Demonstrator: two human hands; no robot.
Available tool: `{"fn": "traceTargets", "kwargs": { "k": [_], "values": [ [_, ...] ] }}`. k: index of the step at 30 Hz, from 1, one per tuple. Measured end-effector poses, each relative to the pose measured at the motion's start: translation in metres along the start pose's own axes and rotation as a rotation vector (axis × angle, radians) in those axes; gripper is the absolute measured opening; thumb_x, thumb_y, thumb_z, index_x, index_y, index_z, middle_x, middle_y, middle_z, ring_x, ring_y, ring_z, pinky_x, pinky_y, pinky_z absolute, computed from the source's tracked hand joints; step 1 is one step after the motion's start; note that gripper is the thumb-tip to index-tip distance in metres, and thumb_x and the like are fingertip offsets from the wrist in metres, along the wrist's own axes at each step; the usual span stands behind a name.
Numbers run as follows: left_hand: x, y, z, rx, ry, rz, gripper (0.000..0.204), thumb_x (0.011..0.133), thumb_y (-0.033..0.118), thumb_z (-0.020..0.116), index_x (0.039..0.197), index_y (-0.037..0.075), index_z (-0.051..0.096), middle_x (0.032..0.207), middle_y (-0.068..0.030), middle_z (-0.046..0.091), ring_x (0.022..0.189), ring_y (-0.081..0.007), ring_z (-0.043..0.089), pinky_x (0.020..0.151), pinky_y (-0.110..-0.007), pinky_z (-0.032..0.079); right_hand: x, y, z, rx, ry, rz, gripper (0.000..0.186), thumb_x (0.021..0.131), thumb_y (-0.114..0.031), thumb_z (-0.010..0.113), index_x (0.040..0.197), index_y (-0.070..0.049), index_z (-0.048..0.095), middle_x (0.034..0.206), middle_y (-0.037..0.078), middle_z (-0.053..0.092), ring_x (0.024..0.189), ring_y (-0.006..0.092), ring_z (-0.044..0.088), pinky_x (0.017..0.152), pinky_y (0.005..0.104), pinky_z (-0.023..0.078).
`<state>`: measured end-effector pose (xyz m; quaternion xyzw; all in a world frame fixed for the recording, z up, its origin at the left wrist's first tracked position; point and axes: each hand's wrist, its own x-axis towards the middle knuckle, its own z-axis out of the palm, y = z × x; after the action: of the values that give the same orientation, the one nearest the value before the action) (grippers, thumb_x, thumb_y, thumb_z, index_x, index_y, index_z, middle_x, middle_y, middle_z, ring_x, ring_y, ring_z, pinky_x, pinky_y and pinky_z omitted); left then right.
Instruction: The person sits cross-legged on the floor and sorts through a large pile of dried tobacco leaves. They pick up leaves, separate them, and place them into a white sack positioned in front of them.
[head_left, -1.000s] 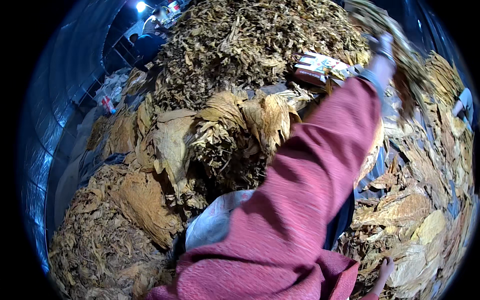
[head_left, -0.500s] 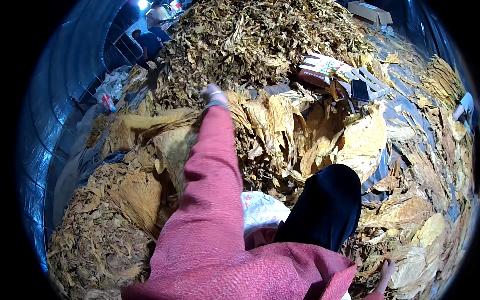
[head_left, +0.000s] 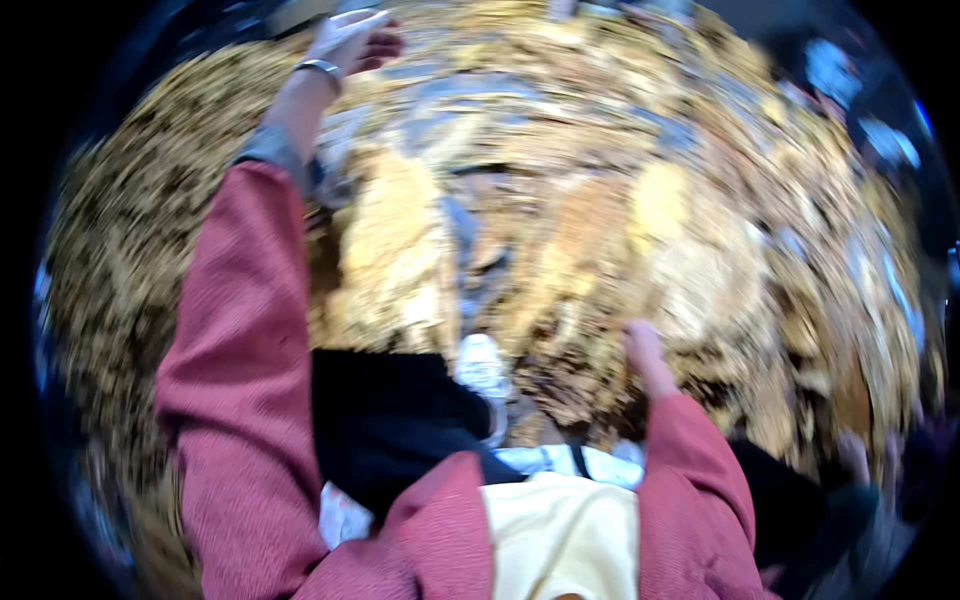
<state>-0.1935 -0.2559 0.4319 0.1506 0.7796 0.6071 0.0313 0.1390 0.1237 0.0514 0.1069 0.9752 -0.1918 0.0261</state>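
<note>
My left arm, in a red sleeve, reaches far forward to the upper left. My left hand (head_left: 354, 42), with a band at the wrist, is raised over the leaf heap; its fingers are partly spread and I see nothing held in them. My right hand (head_left: 645, 346) is low over large dried leaves (head_left: 695, 285) right of centre. Its fingers point down and are smeared by motion, so I cannot tell whether they grip a leaf. A pale yellow leaf (head_left: 660, 205) lies farther forward.
A big heap of crumpled brown leaves (head_left: 130, 230) rises on the left. My white shoe (head_left: 483, 370) stands among leaves between my arms. Another person's hand (head_left: 855, 458) shows at the lower right, and blurred blue-clad people (head_left: 832, 75) are at the upper right.
My view has swung to the right, bringing my right forearm into sight. The left hand now appears at the upper left, away from the heap it was touching.
</note>
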Motion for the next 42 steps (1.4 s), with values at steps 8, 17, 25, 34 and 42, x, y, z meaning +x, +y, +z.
{"fn": "traceTargets", "kwargs": {
  "k": [8,17,25,34,42],
  "values": [
    [-0.042,-0.12,0.327,-0.253,-0.462,-0.181,0.02,0.077,0.017,0.049,0.065,0.003,0.059,0.058,-0.0073,0.059,0.046,-0.0116,0.054,0.041,-0.023,0.041,-0.019,0.007,-0.042,0.173,0.122,0.301,0.017,0.074,-0.015,0.049,0.081,-0.004,0.061,0.081,0.016,0.059,0.08,0.0323,0.055,0.074,0.0376,0.044],
    [-0.217,-0.264,0.451,0.278,-0.494,-0.226,0.058,0.066,0.041,0.063,0.106,-0.001,0.052,0.098,-0.02,0.058,0.091,-0.0328,0.055,0.081,-0.037,0.042,-0.01,0.031,-0.023,0.371,0.502,0.381,0.017,0.072,-0.004,0.049,0.086,-0.002,0.059,0.082,0.017,0.059,0.08,0.03,0.056,0.073,0.0363,0.044],
    [-0.222,-0.285,0.454,0.344,-0.369,-0.117,0.046,0.064,0.017,0.067,0.105,0.003,0.052,0.095,-0.0181,0.059,0.086,-0.0282,0.057,0.075,-0.034,0.045,0.009,-0.009,-0.03,0.46,0.446,0.197,0.021,0.073,-0.008,0.048,0.091,-0.002,0.055,0.087,0.02,0.056,0.083,0.0324,0.055,0.076,0.0379,0.043],
    [-0.214,-0.29,0.46,-0.274,-0.467,-0.45,0.05,0.065,0.0,0.065,0.11,-0.008,0.047,0.102,-0.0114,0.056,0.086,-0.0172,0.055,0.076,-0.027,0.044,-0.01,0.041,-0.084,0.405,0.966,0.517,0.019,0.071,0.001,0.046,0.087,0.001,0.056,0.09,0.013,0.056,0.082,0.0248,0.055,0.076,0.031,0.043],
    [-0.202,-0.335,0.422,-0.501,-0.354,-0.589,0.042,0.076,0.002,0.055,0.115,-0.006,0.042,0.105,-0.0098,0.054,0.092,-0.0183,0.052,0.08,-0.03,0.042,-0.007,0.04,-0.045,0.411,0.748,0.613,0.038,0.073,-0.008,0.055,0.108,0.003,0.046,0.102,0.017,0.049,0.084,0.0248,0.053,0.082,0.0331,0.04]
  ]
}}
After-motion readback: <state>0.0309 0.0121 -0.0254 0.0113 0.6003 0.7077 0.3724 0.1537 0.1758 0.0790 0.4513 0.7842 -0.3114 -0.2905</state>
